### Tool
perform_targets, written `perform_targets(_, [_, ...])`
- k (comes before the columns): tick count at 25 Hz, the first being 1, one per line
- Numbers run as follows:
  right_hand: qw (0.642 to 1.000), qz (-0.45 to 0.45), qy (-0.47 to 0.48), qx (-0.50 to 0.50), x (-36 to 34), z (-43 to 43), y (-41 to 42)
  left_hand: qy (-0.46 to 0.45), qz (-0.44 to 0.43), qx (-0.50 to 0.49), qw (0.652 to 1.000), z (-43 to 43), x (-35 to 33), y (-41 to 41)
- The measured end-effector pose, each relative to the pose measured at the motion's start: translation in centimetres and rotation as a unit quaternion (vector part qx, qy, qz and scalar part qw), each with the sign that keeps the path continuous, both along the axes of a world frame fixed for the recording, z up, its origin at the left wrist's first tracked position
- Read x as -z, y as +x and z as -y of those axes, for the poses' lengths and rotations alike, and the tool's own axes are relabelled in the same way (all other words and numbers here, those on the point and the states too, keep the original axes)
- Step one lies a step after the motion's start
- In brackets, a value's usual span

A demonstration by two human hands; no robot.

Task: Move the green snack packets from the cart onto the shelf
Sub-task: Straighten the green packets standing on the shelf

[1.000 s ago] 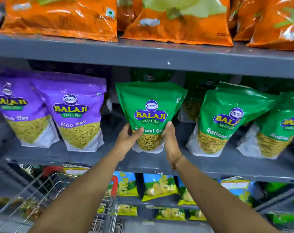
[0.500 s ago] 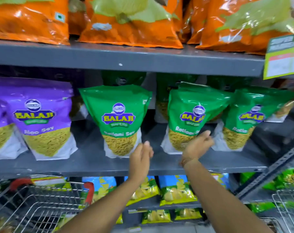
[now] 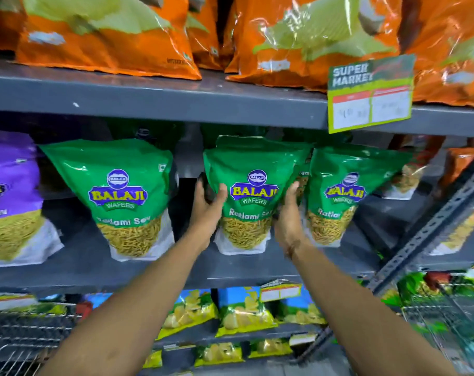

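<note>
Both hands, left hand [image 3: 207, 204] and right hand [image 3: 288, 213], clasp the middle green packet [image 3: 253, 196] by its sides, upright near the shelf's [image 3: 95, 261] front edge (light, crinkly, slippery; squeeze gently).

Head camera faces the shelf [image 3: 154, 101] closely, level.

Grey metal shelving [image 3: 160, 100] fills the view, with a perforated upright post [image 3: 431, 229] at the right. A price sign [image 3: 370, 93] reading "SUPER MARKET" hangs from the upper board. The light is even.
</note>
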State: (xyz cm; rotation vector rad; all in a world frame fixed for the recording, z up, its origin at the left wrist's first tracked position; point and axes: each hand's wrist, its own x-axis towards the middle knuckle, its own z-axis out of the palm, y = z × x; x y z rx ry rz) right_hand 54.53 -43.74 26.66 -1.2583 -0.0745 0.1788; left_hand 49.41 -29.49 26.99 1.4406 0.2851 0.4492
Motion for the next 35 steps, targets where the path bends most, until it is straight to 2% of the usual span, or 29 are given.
perform_targets(2, [0.997,0.005,-0.057,-0.055,2.8,0.1,-1.5,0.026,-0.045,0.069,0.996,0.8,2.7,-1.2])
perform_targets(5, [0.987,0.023,-0.15,-0.057,4.4,0.0,-2.0,0.046,-0.067,0.033,0.996,1.0,4.2,-1.4])
perform_targets(7, [0.985,0.015,-0.16,-0.057,4.1,0.6,-2.3,0.054,-0.053,-0.001,0.997,1.7,4.3,-1.8])
perform_targets(9, [0.991,-0.012,-0.13,0.033,4.0,2.4,-3.1,0.098,-0.025,-0.146,0.984,3.0,5.2,-2.4])
perform_targets(10, [0.986,-0.029,-0.117,0.119,3.6,3.7,-3.5,0.135,-0.021,-0.225,0.965,4.0,6.1,-3.1])
perform_targets(11, [0.968,-0.037,-0.118,0.219,2.7,5.3,-3.8,0.172,-0.025,-0.258,0.95,5.6,6.4,-4.0])
perform_targets(12, [0.944,-0.039,-0.119,0.305,1.8,6.9,-3.6,0.205,-0.016,-0.235,0.95,7.6,6.6,-4.5])
perform_targets(14, [0.919,0.001,-0.076,0.387,0.2,10.5,-1.2,0.263,0.013,-0.075,0.962,12.0,6.1,-3.7])
perform_targets(16, [0.929,0.04,-0.022,0.367,-2.2,13.7,2.3,0.202,0.025,0.056,0.977,15.6,3.7,-0.2])
perform_targets(17, [0.941,0.05,-0.014,0.334,-3.6,15.0,3.9,0.137,0.011,0.068,0.988,16.9,2.1,2.0])
perform_targets(19, [0.958,0.063,-0.05,0.277,-6.0,17.2,6.9,-0.01,-0.036,0.006,0.999,18.2,-1.5,6.0])
perform_targets(21, [0.967,0.061,-0.044,0.242,-7.3,18.3,9.2,-0.093,-0.028,-0.07,0.993,17.8,-4.3,8.4])
perform_targets(24, [0.973,0.042,-0.005,0.226,-6.5,18.6,10.2,-0.083,-0.005,-0.078,0.993,18.6,-4.9,8.7])
perform_targets(26, [0.981,0.003,0.038,0.19,-3.6,18.7,9.5,-0.074,-0.05,-0.025,0.996,19.7,-2.8,7.9])
perform_targets(28, [0.99,-0.064,0.059,0.113,-0.3,18.4,8.1,-0.032,-0.098,0.059,0.993,20.2,0.3,6.9])
perform_targets(30, [0.993,-0.099,0.031,0.06,1.2,17.9,6.8,0.015,-0.119,0.093,0.988,20.5,2.5,6.4])
perform_targets(35, [0.989,-0.105,-0.028,0.099,1.0,17.8,6.2,0.023,-0.125,0.07,0.989,20.8,3.1,6.8])
